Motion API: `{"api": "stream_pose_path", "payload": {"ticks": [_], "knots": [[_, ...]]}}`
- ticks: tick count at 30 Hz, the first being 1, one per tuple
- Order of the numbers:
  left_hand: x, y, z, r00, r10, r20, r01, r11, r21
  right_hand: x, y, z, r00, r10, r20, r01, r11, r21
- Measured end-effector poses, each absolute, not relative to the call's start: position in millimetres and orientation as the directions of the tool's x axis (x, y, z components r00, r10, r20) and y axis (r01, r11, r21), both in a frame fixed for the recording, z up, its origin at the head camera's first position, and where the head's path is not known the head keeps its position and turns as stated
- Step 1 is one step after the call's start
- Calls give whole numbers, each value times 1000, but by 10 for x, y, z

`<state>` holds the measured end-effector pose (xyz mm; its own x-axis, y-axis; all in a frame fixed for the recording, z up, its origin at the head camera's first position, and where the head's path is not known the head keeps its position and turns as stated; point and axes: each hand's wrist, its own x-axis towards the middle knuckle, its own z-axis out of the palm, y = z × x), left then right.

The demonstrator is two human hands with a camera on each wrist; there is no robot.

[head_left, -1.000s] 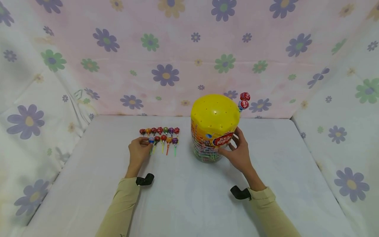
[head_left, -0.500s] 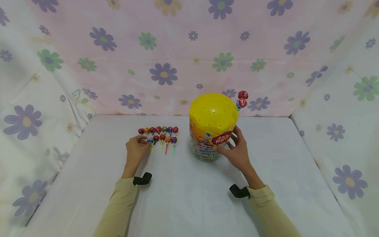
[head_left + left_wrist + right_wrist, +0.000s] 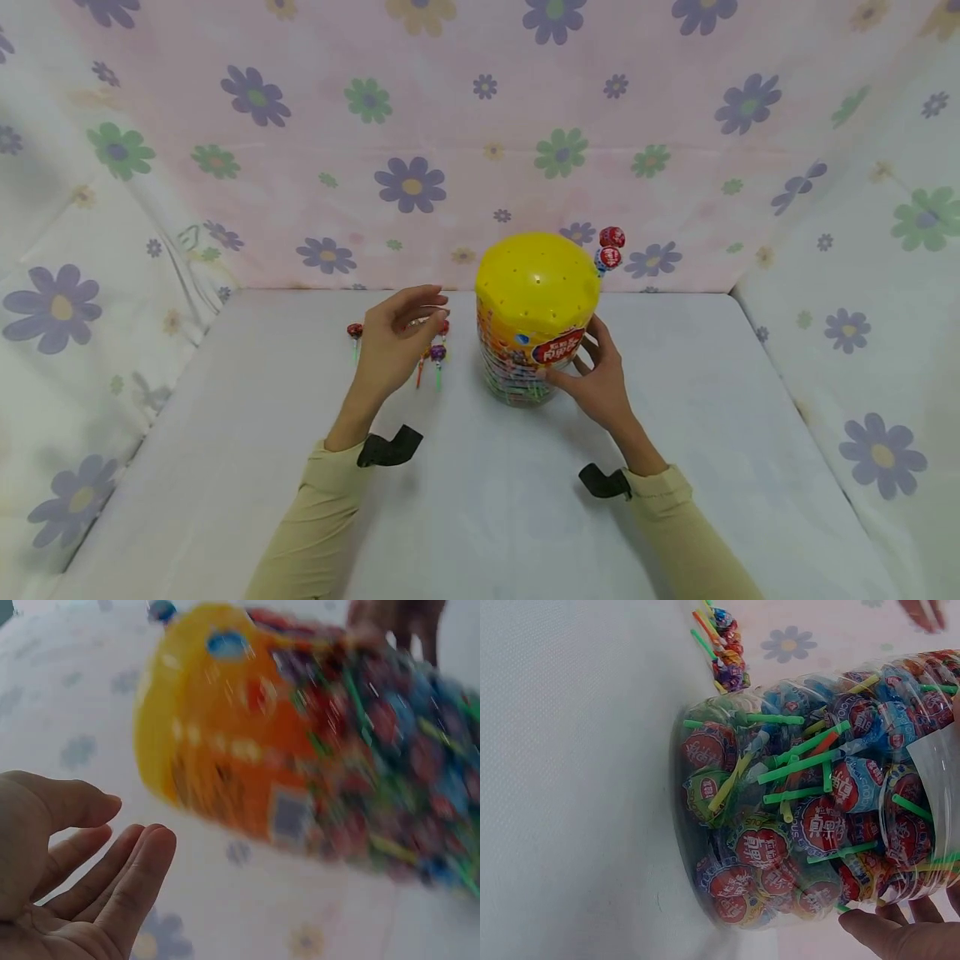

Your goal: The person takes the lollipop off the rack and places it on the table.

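A big clear jar (image 3: 517, 367) of wrapped lollipops stands upright on the white table, topped by a yellow lid (image 3: 536, 279) with small holes. My right hand (image 3: 596, 383) holds the jar's right side, thumb at the front and fingers around the far side. In the right wrist view, lollipops with green, yellow and orange sticks fill the jar (image 3: 795, 802). My left hand (image 3: 397, 346) is raised left of the jar, apart from it; nothing lies between its thumb and fingers (image 3: 146, 862). Beneath it, rows of loose lollipops (image 3: 438, 353) are mostly hidden.
Two red-topped lollipops (image 3: 611, 246) stick up at the lid's back right edge. A flowered cloth (image 3: 450, 125) hangs behind the table (image 3: 480, 500) and along both sides. A black wrist mount (image 3: 390, 447) sits on the left sleeve, another mount (image 3: 604, 482) on the right.
My left hand has left the blue lollipop in the front row, rising and moving right toward the jar, now covering most of the rows. The right hand keeps its hold on the jar.
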<state>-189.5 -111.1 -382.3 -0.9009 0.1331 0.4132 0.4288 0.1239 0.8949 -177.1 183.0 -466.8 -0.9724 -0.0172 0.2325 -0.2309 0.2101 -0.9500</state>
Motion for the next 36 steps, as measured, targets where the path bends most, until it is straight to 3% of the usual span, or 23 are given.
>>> {"api": "stream_pose_path", "payload": {"ticks": [8,13,20,28,36], "knots": [[-1816,-552,-3320,-810,238,536,554,12,833,-1749,1823,-4647,-969,-13,245,-243,208,-948],[-1835,-217,-3132,-795,322,514,551,27,834,-1751,1824,-4652,-968,-14,250,-248,204,-947],[-1894,164,-3031,-813,381,440,508,96,856,-1763,1818,-4663,-971,1,240,-234,214,-948],[-1939,400,-3020,-799,412,439,536,157,829,-1763,1818,-4670,-970,5,244,-236,225,-945],[-1980,523,-3056,-775,387,499,596,188,780,-1585,1730,-4301,-975,-13,220,-218,227,-949]]}}
